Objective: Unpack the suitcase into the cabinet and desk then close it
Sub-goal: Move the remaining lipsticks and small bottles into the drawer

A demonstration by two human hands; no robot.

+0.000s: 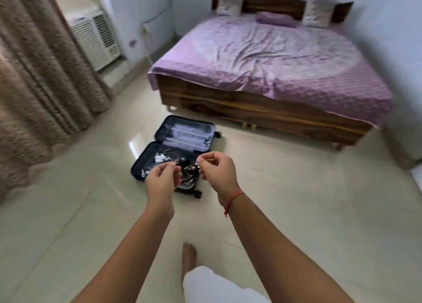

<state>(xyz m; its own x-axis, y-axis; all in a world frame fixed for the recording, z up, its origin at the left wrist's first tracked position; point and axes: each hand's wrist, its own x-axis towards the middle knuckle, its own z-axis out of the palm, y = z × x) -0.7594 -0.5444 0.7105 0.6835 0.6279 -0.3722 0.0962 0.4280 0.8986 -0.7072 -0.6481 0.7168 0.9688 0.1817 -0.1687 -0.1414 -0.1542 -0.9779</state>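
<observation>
Two bare hands reach forward over a pale tiled floor [308, 206], seen from above by a head camera. The left hand [161, 179] and the right hand [217, 168] are level and near each other but apart. On each, the fingers are curled in and the thumb meets the forefinger in a pinch. A dark shiny thing [189, 169] shows in the gap between them. It is too blurred to name, and I cannot tell whether the fingers grasp it or it lies below them. A red thread [234, 197] circles the right wrist.

Beyond the hands the suitcase [186, 132] lies open flat on the floor, dark outside with a pale lining. Its far half shows only the ribbed lining. Its near half, partly hidden by the hands, holds small white bits [159, 158] and dark items that are hard to make out.

A wooden bed [262, 106] with a purple cover stands past the suitcase, to the right, with pillows [317, 12] at its head. A beige curtain [34, 79] hangs on the left, and a white air conditioner [93, 36] sits in the wall beside it. At the bottom edge are a bare foot [189, 257] and a white trouser leg [212, 284].
</observation>
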